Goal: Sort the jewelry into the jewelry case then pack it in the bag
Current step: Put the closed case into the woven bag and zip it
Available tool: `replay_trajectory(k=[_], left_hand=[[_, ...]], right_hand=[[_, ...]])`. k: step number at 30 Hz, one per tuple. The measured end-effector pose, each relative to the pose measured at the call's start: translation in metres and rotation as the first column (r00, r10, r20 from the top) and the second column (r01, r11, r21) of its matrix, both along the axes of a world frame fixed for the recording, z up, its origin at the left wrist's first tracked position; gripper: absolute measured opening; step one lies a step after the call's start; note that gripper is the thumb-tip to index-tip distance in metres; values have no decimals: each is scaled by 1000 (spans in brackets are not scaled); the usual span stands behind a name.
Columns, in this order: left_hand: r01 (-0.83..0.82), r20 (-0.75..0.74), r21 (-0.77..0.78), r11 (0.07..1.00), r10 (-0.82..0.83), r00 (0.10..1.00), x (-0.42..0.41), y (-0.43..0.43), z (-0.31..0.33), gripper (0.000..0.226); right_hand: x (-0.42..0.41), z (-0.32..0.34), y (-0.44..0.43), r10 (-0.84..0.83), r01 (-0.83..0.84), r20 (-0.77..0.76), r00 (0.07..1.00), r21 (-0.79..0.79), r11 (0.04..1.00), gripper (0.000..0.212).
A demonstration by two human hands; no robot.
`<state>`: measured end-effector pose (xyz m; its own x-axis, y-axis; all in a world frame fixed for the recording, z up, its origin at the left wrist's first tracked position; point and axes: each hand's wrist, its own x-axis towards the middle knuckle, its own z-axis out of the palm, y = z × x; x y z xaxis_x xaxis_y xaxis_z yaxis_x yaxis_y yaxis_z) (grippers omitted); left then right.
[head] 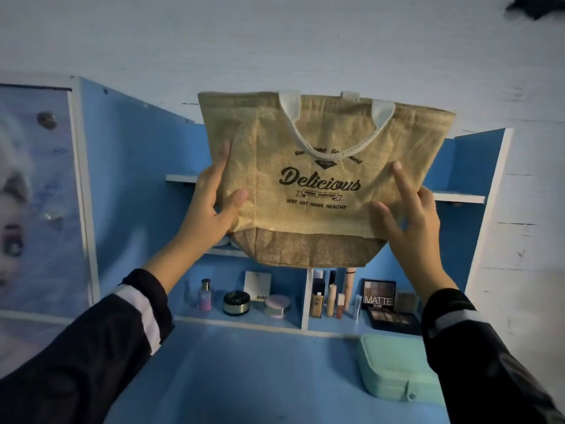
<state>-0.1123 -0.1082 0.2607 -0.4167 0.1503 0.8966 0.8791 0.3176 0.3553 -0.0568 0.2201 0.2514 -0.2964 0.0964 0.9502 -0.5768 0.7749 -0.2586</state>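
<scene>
Between both hands, up in air: brown bag [321, 185], "Delicious" on front, white handles [290, 108] hanging down front. Left hand [214, 206] grips bag's left side, thumb on front, other fingers [224, 154] up along edge. Right hand [409, 218] holds right side, thumb and pointer spread on front, rest curled round edge. Below right hand, on blue worktop [244, 377]: green jewelry case [394, 368], lid closed. Under bag: shelf [260, 320] with makeup [379, 298].

Blue shelf unit [128, 179] with bottles [316, 301], round compacts [236, 303], MATTE eyeshadow palette [379, 296]; left, perhaps a cartoon poster [33, 194].
</scene>
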Motion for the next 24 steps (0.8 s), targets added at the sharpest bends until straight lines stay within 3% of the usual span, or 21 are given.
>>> replay_trajectory(k=[8, 13, 16, 24], left_hand=[[-107, -96, -92, 990, 98, 990, 25, -9, -68, 77], [-86, -32, -141, 986, 82, 996, 34, -12, -126, 69], [-56, 97, -143, 988, 70, 993, 37, -13, -160, 60], [-81, 186, -216, 973, 122, 975, 40, -15, -228, 66]], right_hand=[[29, -61, -11, 6, -8, 100, 995, 16, 1000, 66], [39, -111, -13, 2, -5, 180, 984, 20, 1000, 65], [42, -146, -11, -11, 9, 235, 972, 11, 1000, 65], [45, -214, -17, 47, -43, 388, 921, -19, 999, 66]])
